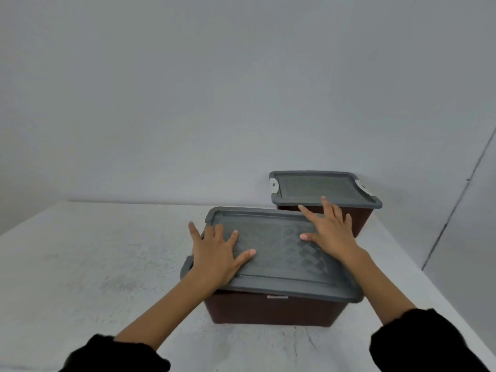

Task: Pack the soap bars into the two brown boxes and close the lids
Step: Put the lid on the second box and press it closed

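Observation:
Two brown boxes stand on a white table. The near brown box [271, 310] carries a grey lid [279, 259] lying flat across its top. My left hand [217, 253] presses flat on the lid's left side, fingers spread. My right hand [330, 232] presses flat on the lid's far right part, fingers straight. The far brown box [361, 220] stands behind it at the right, its grey lid [319, 187] on with white latches at the corners. No soap bars show; both boxes' insides are hidden.
The white table [94, 264] stretches to the left and front of the boxes. A grey wall [214, 89] rises behind the table's back edge. The table's right edge runs diagonally close to the boxes.

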Demonstrator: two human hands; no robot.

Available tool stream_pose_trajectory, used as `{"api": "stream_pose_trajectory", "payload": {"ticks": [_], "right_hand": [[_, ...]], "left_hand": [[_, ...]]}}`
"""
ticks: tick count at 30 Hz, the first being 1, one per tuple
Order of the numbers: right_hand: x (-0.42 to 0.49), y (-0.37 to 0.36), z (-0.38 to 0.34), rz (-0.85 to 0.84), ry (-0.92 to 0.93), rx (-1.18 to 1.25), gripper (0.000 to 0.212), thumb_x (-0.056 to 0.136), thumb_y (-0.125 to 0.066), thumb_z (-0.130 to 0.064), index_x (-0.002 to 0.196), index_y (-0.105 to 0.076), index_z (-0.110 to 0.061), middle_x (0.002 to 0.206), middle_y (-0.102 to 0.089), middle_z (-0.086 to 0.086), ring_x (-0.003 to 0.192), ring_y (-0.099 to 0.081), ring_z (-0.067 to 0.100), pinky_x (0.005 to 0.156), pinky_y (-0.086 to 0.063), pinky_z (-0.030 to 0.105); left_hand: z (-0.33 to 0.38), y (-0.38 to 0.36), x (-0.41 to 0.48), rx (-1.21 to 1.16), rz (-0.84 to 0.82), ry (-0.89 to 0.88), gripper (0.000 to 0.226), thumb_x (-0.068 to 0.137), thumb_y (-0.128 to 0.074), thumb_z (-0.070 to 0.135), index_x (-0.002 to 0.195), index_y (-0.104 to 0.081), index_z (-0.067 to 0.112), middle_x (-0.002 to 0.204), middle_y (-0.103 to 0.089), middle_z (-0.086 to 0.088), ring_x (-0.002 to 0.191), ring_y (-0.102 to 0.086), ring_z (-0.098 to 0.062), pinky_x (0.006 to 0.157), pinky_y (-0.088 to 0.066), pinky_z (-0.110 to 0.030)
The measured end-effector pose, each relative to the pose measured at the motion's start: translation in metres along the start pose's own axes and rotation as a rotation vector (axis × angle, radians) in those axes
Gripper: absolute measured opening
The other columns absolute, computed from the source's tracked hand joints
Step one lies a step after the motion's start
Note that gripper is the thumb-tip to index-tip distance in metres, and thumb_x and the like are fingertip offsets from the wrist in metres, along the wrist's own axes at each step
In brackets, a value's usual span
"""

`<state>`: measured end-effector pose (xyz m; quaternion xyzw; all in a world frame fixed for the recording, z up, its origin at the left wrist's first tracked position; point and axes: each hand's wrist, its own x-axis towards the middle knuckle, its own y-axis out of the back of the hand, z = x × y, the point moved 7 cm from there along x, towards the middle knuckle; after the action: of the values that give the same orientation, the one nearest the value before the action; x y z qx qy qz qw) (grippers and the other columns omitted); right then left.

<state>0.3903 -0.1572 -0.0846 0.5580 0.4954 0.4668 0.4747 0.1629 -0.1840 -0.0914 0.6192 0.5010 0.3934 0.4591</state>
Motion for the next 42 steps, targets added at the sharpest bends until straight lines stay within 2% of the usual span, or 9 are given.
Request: {"api": "stream_pose_trajectory", "payload": {"ticks": [5,8,13,21,28,30,34,38,42], "right_hand": [[0.01,-0.008,0.008,-0.03,-0.146,0.113,0.06,0.094,-0.041,-0.048,0.146,-0.012,-0.042,0.157,0.003,0.014,0.141,-0.01,0.038,0.11,-0.016,0.06],[0.009,-0.021,0.012,-0.058,-0.188,0.197,0.048,0.099,-0.024,-0.046,0.146,-0.013,-0.042,0.157,0.008,0.012,0.139,-0.018,0.039,0.11,-0.026,0.055],[0.0,-0.025,0.014,-0.087,-0.191,0.165,0.05,0.099,-0.014,-0.047,0.147,-0.002,-0.042,0.157,0.016,0.011,0.14,-0.018,0.037,0.109,-0.029,0.054],[-0.016,-0.032,0.017,-0.104,-0.204,0.137,0.052,0.096,-0.017,-0.055,0.145,-0.003,-0.046,0.157,0.015,0.009,0.14,-0.015,0.042,0.112,-0.021,0.058],[-0.019,-0.03,0.029,-0.138,-0.272,0.287,0.064,0.089,-0.032,-0.064,0.146,-0.012,-0.043,0.152,-0.016,0.021,0.136,-0.029,0.041,0.109,-0.029,0.048],[-0.02,-0.028,0.031,-0.185,-0.242,0.351,0.066,0.09,-0.038,-0.06,0.147,-0.011,-0.04,0.154,-0.019,0.019,0.14,-0.024,0.036,0.111,-0.026,0.045],[-0.022,-0.027,0.036,-0.203,-0.217,0.488,0.069,0.091,-0.048,-0.049,0.148,-0.015,-0.032,0.155,-0.023,0.009,0.142,-0.023,0.032,0.114,-0.022,0.045],[-0.024,-0.02,0.031,-0.087,-0.274,0.367,0.064,0.092,-0.048,-0.047,0.147,-0.017,-0.037,0.149,-0.031,0.016,0.135,-0.031,0.034,0.104,-0.034,0.045],[-0.033,-0.018,0.011,0.053,-0.32,0.225,0.051,0.099,-0.038,-0.03,0.146,-0.02,-0.039,0.145,-0.025,0.023,0.13,-0.033,0.038,0.103,-0.033,0.047]], "left_hand": [[0.011,-0.001,0.005,-0.014,-0.025,-0.036,0.076,0.087,-0.006,0.069,0.15,-0.006,0.025,0.156,-0.011,-0.01,0.144,-0.007,-0.03,0.11,0.009,-0.062],[0.009,-0.014,0.013,-0.232,-0.128,-0.045,0.075,0.086,-0.01,0.071,0.149,0.005,0.032,0.158,0.011,-0.006,0.145,0.01,-0.029,0.115,0.003,-0.058],[0.005,-0.024,0.014,-0.335,-0.186,-0.047,0.075,0.083,-0.014,0.075,0.145,0.012,0.042,0.156,0.02,-0.002,0.145,0.014,-0.025,0.113,-0.003,-0.063],[0.008,-0.032,0.002,-0.327,-0.174,-0.044,0.074,0.084,-0.014,0.073,0.145,0.012,0.04,0.156,0.019,-0.003,0.145,0.013,-0.025,0.113,-0.003,-0.061],[0.002,-0.032,0.014,-0.378,-0.129,-0.03,0.072,0.084,-0.017,0.073,0.145,0.005,0.043,0.157,0.018,-0.006,0.144,0.018,-0.026,0.113,0.001,-0.059],[-0.007,-0.032,0.022,-0.431,-0.094,0.027,0.07,0.085,-0.02,0.073,0.146,0.0,0.045,0.156,0.022,-0.006,0.143,0.02,-0.03,0.112,-0.004,-0.063],[-0.017,-0.032,0.031,-0.559,-0.15,0.069,0.068,0.086,-0.029,0.069,0.146,-0.006,0.045,0.154,0.026,-0.006,0.143,0.002,-0.04,0.113,-0.018,-0.057],[-0.031,-0.029,0.036,-0.641,-0.174,0.12,0.086,0.081,-0.042,0.07,0.147,0.004,0.04,0.155,0.018,-0.014,0.141,-0.014,-0.043,0.112,-0.021,-0.05],[-0.037,-0.038,0.042,-0.844,-0.266,0.132,0.131,0.047,-0.053,0.088,0.146,0.014,0.033,0.152,-0.024,-0.017,0.134,-0.036,-0.036,0.11,-0.033,-0.049]]}}
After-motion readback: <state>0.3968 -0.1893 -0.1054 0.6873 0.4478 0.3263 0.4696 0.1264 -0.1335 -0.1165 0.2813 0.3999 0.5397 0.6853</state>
